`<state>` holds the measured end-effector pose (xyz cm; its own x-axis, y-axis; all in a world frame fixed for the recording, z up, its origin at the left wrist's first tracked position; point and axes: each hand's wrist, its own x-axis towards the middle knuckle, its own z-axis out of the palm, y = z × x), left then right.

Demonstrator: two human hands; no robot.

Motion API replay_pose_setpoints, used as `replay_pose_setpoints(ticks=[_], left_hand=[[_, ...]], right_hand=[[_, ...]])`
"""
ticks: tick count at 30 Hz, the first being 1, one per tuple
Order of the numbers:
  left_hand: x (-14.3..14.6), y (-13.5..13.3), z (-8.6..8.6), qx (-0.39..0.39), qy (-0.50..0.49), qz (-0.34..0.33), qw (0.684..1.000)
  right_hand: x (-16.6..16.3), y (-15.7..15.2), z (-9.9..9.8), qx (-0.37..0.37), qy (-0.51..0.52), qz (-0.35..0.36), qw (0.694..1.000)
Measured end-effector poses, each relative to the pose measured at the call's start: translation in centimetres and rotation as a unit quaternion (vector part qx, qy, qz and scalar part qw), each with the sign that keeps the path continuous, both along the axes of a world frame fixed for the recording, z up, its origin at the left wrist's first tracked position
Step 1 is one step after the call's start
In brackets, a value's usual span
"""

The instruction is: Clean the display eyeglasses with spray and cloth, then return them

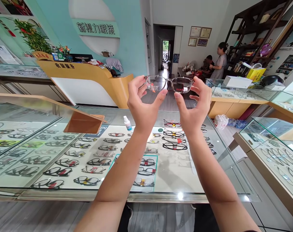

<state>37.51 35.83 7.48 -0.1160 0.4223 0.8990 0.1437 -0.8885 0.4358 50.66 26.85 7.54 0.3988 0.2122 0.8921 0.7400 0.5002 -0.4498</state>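
Stretched both bare forearms [123,167] out above a glass display counter [172,180], with clear-lensed eyeglasses [174,84] raised between the hands. Held one outer end of the frame in the curled fingers of the left hand [143,108], the other end likewise in the right hand [193,108]; set thumbs well apart from index fingers, below the lenses, but could not tell about contact with the rims. Had rows of spectacle frames [174,147] below the forearms, plus a small white bottle [127,123] near the left hand. Faced a reception desk [122,91] at left.
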Motion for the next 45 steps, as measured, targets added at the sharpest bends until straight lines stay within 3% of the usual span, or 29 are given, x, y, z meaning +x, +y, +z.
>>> replay_pose_setpoints(ticks=[4, 7, 13, 17, 20, 24, 27, 29, 34, 39, 45], left_hand=[[-0.2, -0.3, 0.1, 0.011, -0.013, 0.027, 0.999], [-0.2, -0.6, 0.2, 0.013, -0.014, 0.029, 0.999], [-0.1, -2.4, -0.3, -0.025, 0.008, 0.004, 1.000], [-0.3, -3.9, -2.6, -0.072, 0.027, -0.034, 0.996], [-0.5, -4.5, -5.1, -0.106, 0.038, -0.068, 0.991], [-1.1, -4.1, -8.2, -0.122, 0.050, -0.085, 0.988], [-1.6, -3.5, -9.8, -0.124, 0.055, -0.095, 0.986], [-2.1, -3.2, -10.4, -0.117, 0.074, -0.096, 0.986], [-3.0, -3.6, -10.6, -0.021, 0.206, -0.081, 0.975], [-2.8, -4.3, -10.5, 0.059, 0.261, -0.056, 0.962], [-2.8, -4.2, -10.7, 0.015, 0.245, -0.067, 0.967]], right_hand=[[-0.5, -0.4, 0.3, 0.018, 0.024, 0.050, 0.998], [-0.1, -0.6, 0.7, 0.007, 0.106, 0.115, 0.988], [1.0, -2.2, 0.9, -0.037, 0.299, 0.235, 0.924], [1.5, -4.0, -1.0, -0.066, 0.331, 0.288, 0.896], [1.9, -5.0, -3.2, -0.089, 0.376, 0.348, 0.854], [2.2, -5.0, -6.1, -0.115, 0.433, 0.420, 0.789], [2.8, -4.8, -7.6, -0.142, 0.430, 0.457, 0.765], [3.7, -4.9, -8.2, -0.175, 0.398, 0.462, 0.773], [5.9, -5.9, -8.1, -0.303, 0.191, 0.371, 0.857], [6.1, -5.8, -8.5, -0.351, 0.101, 0.367, 0.856], [6.2, -5.3, -9.1, -0.358, 0.102, 0.344, 0.862]])
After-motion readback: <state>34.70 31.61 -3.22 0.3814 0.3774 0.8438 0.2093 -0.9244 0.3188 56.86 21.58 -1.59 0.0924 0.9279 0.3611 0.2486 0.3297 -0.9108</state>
